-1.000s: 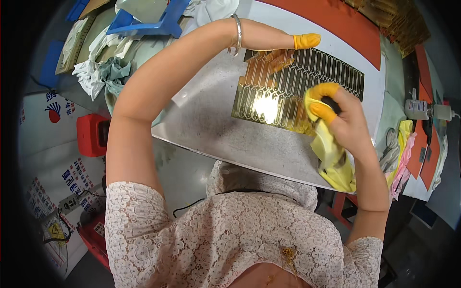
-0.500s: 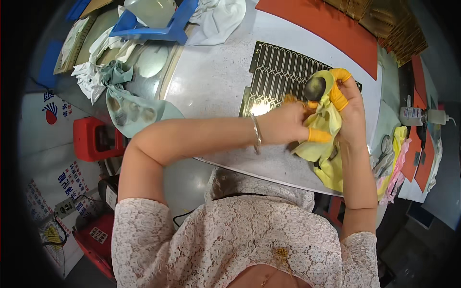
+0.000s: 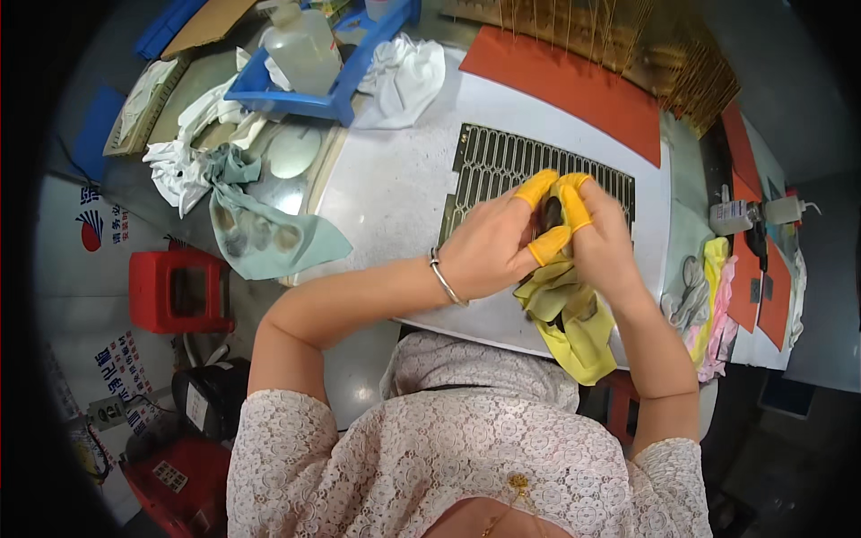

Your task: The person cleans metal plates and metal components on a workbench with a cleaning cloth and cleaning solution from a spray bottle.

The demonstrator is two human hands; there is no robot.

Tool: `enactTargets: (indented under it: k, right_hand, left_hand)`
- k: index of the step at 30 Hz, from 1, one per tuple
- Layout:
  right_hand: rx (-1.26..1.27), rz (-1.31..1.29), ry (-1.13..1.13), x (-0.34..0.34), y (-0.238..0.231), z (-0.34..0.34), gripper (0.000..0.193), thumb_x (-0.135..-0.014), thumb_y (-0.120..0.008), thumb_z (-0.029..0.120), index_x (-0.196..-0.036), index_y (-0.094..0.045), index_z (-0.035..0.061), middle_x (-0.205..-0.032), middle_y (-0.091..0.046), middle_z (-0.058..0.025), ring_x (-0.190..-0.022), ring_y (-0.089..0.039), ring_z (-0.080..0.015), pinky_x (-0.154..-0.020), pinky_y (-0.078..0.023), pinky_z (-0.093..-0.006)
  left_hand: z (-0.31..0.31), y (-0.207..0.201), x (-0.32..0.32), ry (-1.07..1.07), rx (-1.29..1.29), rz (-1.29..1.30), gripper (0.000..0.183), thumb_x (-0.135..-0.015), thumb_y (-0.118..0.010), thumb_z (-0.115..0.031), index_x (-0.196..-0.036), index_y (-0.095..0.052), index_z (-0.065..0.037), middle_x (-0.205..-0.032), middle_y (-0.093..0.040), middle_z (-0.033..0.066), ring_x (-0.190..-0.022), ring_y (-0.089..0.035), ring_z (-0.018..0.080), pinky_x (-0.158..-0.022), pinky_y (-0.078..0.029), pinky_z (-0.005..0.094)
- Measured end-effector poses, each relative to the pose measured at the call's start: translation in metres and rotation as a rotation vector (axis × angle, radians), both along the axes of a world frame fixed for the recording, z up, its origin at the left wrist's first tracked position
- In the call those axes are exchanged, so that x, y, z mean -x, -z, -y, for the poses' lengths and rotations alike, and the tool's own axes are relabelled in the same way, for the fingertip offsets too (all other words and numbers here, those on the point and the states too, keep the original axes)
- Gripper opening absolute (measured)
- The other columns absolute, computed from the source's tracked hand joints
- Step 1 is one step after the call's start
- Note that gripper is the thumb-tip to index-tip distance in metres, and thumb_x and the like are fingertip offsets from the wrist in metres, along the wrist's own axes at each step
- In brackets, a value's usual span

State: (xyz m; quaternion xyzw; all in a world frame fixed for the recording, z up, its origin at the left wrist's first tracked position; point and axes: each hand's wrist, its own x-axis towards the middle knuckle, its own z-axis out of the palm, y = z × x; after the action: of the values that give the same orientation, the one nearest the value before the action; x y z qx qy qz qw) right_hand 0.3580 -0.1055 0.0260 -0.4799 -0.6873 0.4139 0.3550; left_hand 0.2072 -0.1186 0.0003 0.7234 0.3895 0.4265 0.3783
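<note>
My left hand (image 3: 491, 240) and my right hand (image 3: 603, 238) meet over the near part of the table, with yellow finger cots on several fingertips. Between them they pinch a yellow cloth (image 3: 581, 345), whose dark-stained part (image 3: 552, 213) shows at the fingertips. The cloth's lower end hangs down past the table's near edge. Just beyond the hands lies a dark flat panel (image 3: 502, 148) with rows of long rounded slots. The hands and cloth cover part of it.
Red-orange sheets (image 3: 574, 94) and a rack of thin brass-coloured rods (image 3: 691, 81) are at the back. A blue tray (image 3: 336, 103) holding a translucent bottle (image 3: 300, 54), a white cloth (image 3: 404, 81) and a stained green cloth (image 3: 269, 238) lie left. Bottles (image 3: 731, 215) and coloured cloths (image 3: 717, 305) are right.
My right hand has come down and left, and my left hand has shifted left; both now meet at the cloth's dark patch. The cloth is bunched tighter. The whole view has shifted a little.
</note>
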Motion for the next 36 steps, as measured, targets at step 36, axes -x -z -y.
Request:
enactTargets:
  k: [36]
  right_hand:
    - [0.418, -0.896, -0.462, 0.212, -0.058, -0.196, 0.009, -0.088, -0.044, 0.015, -0.089, -0.051, 0.0094, -0.061, -0.053, -0.0038, -0.041, -0.047, -0.0111, -0.034, -0.039, -0.0235]
  left_hand:
    - [-0.121, -0.001, 0.21, -0.904, -0.181, 0.073, 0.056, -0.061, -0.075, -0.023, -0.104, -0.049, 0.002, -0.094, -0.059, 0.0139, -0.086, -0.058, 0.0214, -0.075, -0.045, 0.0301]
